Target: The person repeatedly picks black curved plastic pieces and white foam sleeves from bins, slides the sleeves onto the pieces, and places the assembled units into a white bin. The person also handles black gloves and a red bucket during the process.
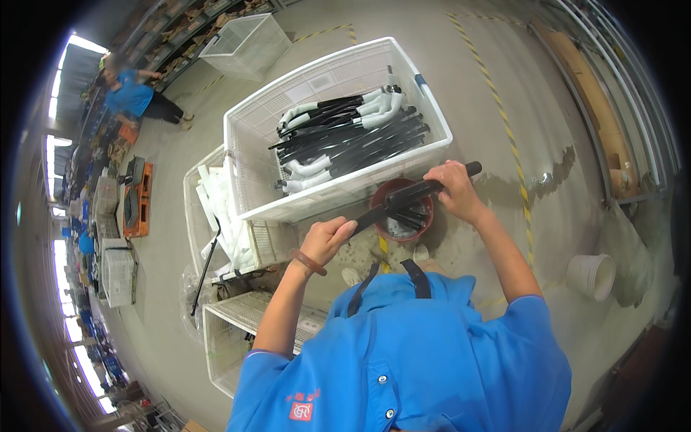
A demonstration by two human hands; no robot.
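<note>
Both my hands hold one long black tube (371, 218) at a slant in front of me. My left hand (324, 238) is closed round its lower, thinner end. The upper stretch looks thicker, like a black sleeve (409, 193), and my right hand (455, 189) is wrapped round it near the far end. Directly under the tube stands a red-brown bucket (430, 223) with several black pieces in what looks like water. Beyond it, a large white crate (338, 189) holds many black tubes (353, 147), some with white curved ends (309, 167).
Left of the large crate is another crate (193, 194) with white pieces; a lower crate (216, 353) stands nearer me. A white bucket (590, 277) is at right, beside a wet floor patch. Far left, another person (133, 93) stands by shelves. Yellow-black tape (497, 108) marks the floor.
</note>
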